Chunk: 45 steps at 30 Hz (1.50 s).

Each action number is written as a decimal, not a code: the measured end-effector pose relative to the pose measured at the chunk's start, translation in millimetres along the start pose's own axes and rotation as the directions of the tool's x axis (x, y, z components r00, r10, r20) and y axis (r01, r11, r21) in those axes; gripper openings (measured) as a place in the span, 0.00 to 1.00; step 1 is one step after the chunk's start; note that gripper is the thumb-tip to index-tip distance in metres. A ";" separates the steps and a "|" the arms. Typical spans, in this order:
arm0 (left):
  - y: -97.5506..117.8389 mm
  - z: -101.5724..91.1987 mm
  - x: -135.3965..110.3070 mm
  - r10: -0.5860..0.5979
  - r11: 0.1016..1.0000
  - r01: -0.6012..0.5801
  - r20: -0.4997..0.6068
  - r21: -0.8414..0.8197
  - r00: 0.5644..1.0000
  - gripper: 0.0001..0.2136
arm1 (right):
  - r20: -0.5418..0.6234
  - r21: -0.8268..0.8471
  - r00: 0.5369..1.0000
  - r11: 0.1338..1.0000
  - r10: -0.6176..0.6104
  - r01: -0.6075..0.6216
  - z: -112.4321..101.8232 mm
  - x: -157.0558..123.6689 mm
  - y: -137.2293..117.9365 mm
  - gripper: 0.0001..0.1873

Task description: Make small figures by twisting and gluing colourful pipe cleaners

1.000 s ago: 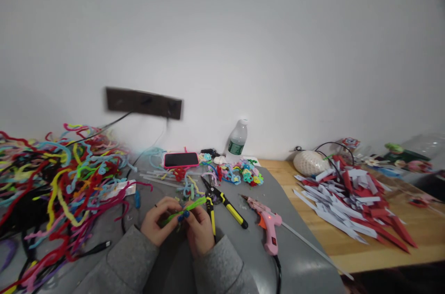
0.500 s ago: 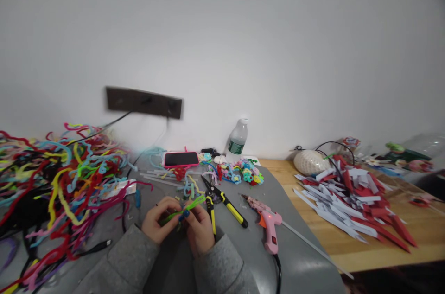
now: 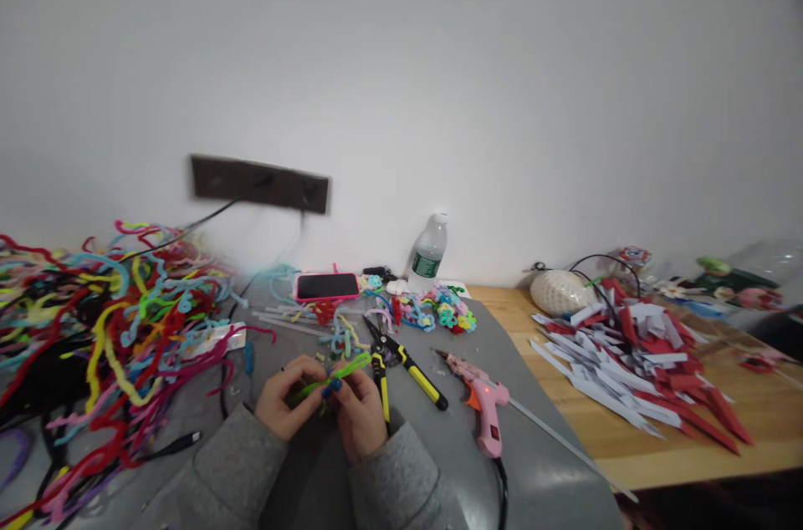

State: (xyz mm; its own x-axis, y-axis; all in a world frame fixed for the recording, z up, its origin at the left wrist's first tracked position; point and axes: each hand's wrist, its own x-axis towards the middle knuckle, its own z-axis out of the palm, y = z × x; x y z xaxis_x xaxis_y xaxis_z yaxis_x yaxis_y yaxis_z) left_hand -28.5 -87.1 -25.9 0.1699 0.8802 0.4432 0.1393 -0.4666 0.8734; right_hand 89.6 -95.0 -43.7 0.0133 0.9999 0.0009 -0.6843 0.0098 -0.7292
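My left hand (image 3: 289,396) and my right hand (image 3: 362,413) meet over the grey table, fingers pinched together. Both grip a bright green pipe cleaner (image 3: 357,364), whose looped end sticks out past the right fingers. Dark blue spots show at the thumb tips; I cannot tell whether they are nails or part of the piece. Just beyond my right hand lie yellow-and-black pliers (image 3: 414,375) with the handles spread. Farther right, a pink glue gun (image 3: 484,405) rests on its side, a glue stick (image 3: 565,446) out of its back.
A big heap of coloured pipe cleaners (image 3: 125,304) covers the left. Behind my hands are a phone (image 3: 327,287), small twisted pipe-cleaner pieces (image 3: 427,308) and a water bottle (image 3: 428,254). Red and white paper strips (image 3: 633,363) lie on the wooden table (image 3: 602,459) at right.
The green pipe cleaner and the thumbs have shifted very slightly between the fingers. Both hands stay in the same spot, and everything else is unmoved.
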 end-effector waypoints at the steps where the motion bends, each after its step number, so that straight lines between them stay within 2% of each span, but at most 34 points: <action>1: -0.1 0.8 -0.4 -0.007 1.000 0.007 -0.022 -0.005 1.000 0.07 | 0.004 0.002 1.000 1.000 0.003 -0.003 0.1 0.0 0.0 0.10; 22: 1.1 2.1 -1.6 -0.043 0.999 0.043 -0.029 -0.002 0.999 0.11 | -0.004 -0.015 1.000 1.000 0.004 -0.004 1.7 -1.7 -1.7 0.11; 35: 4.3 0.4 -0.8 0.023 0.998 -0.025 0.040 0.052 0.999 0.06 | 0.035 -0.026 0.999 1.000 -0.008 0.009 2.7 -2.3 -3.4 0.11; 45: 6.8 -1.3 -0.5 0.039 0.995 -0.032 -0.072 0.090 0.997 0.07 | 0.006 -0.007 1.000 1.000 0.003 -0.003 4.3 -1.0 -3.4 0.11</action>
State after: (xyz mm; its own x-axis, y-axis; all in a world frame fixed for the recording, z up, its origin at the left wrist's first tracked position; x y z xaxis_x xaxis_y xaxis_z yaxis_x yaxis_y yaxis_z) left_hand -28.9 -90.6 -19.9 0.1050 0.8654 0.4900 0.2207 -0.5007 0.8370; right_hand 88.8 -96.0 -38.2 0.0067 1.0000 0.0025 -0.6792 0.0064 -0.7339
